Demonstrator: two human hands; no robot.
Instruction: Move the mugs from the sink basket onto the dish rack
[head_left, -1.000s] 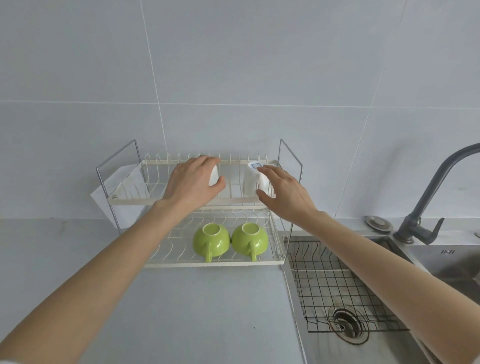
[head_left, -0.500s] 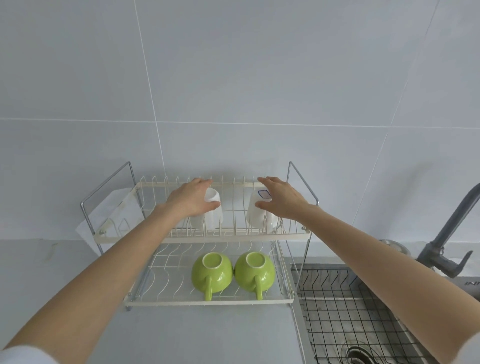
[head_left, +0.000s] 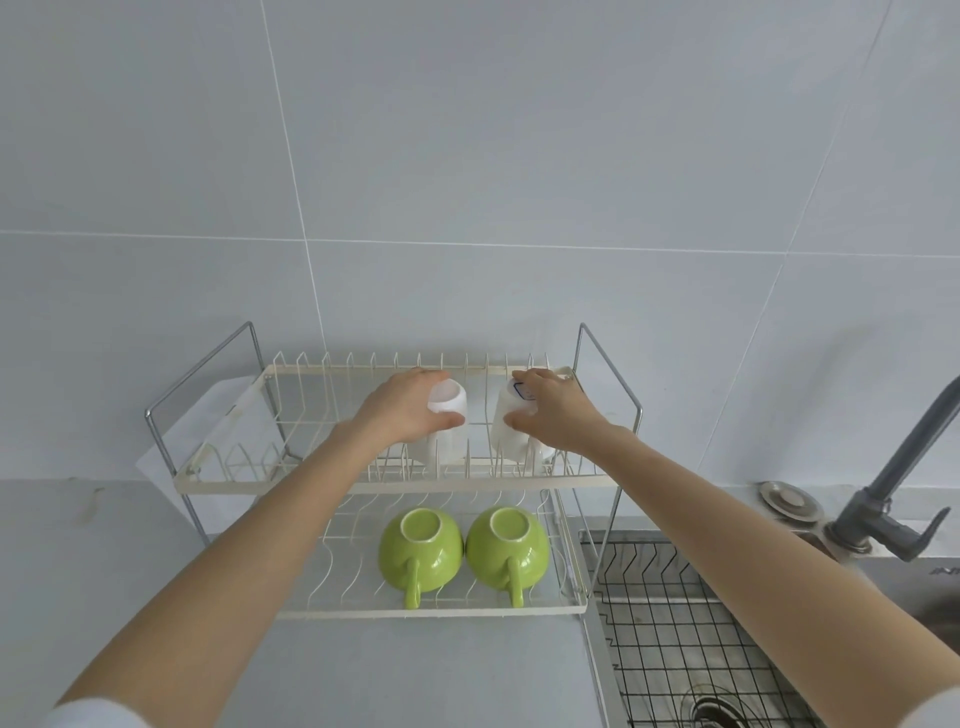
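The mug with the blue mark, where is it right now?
The blue-marked white mug stands inverted on the right of the dish rack top tier, under the right hand, beside the other white mug.

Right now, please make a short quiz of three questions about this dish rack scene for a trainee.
1. True or false: the two green mugs stand upside down on the lower tier of the dish rack.
2. Which hand holds the white mug with a blue mark? A left, B right
3. Fill in: no mugs show in the sink ____.

Key
1. True
2. B, the right hand; the left hand grips the plain white mug.
3. basket
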